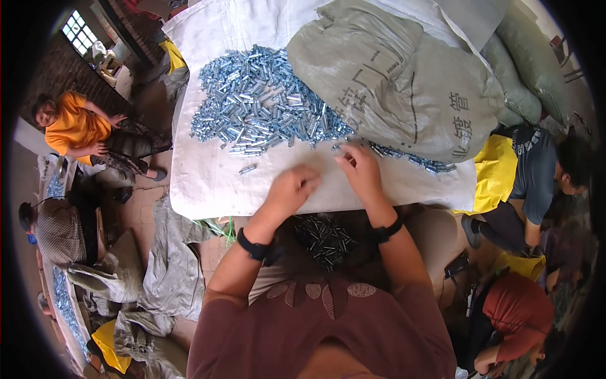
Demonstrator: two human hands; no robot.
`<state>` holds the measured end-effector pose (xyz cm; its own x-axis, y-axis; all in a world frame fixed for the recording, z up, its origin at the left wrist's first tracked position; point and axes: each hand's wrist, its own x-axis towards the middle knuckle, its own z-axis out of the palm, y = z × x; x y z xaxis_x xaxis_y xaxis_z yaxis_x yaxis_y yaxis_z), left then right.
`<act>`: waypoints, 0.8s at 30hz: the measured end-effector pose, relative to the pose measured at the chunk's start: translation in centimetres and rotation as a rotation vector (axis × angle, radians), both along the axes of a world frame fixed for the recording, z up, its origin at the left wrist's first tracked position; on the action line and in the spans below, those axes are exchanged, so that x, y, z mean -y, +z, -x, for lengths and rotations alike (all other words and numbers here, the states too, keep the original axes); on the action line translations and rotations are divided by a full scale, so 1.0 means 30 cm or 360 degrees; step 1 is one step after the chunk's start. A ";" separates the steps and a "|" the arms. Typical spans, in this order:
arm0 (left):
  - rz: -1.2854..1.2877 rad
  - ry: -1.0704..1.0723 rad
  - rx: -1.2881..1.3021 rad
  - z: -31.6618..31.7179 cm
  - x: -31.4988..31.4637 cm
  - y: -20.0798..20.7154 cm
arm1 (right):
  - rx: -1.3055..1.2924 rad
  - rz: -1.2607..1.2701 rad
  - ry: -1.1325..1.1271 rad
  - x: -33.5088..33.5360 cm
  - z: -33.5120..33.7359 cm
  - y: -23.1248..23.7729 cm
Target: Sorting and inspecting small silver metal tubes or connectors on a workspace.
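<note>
A large heap of shiny bluish metal sleeves (259, 101), small and tube-shaped, lies on the white cloth-covered table (208, 189). My left hand (293, 189) hovers over the cloth in front of the heap, its fingers curled and smeared by motion. Close by on the right, my right hand (358, 167) reaches to the heap's near edge. Its thumb and bent forefinger stand a little apart, with nothing visible between them. One loose sleeve (247, 169) lies left of my hands. Below the table edge, a pile of darker metal pieces (325, 240) rests at my lap.
A grey-green woven sack (404, 82) covers the heap's right side. Yellow sheeting (495, 170) hangs at the table's right edge. A person in orange (79, 126) sits at left; other people work on both sides. Empty-looking sacks (173, 259) lie on the floor.
</note>
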<state>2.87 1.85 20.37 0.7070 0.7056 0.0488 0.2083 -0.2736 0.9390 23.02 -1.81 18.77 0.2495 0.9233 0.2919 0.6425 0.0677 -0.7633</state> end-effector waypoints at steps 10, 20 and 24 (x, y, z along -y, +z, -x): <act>-0.1486 0.0333 -0.0931 -0.173 -0.227 -0.063 | 0.0647 -0.0056 -0.0216 -0.065 0.032 -0.043; -0.1430 0.0351 -0.0934 -0.143 -0.047 -0.076 | 0.0657 -0.0234 -0.0153 0.055 -0.062 -0.028; -0.1449 0.0345 -0.0892 -0.144 -0.051 -0.074 | 0.0675 -0.0191 -0.0228 0.081 -0.072 -0.032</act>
<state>7.18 3.38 18.15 0.6566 0.6804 0.3254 0.6711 -0.7240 0.1598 25.18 -4.24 17.82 0.2072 0.8417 0.4986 0.9057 0.0276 -0.4230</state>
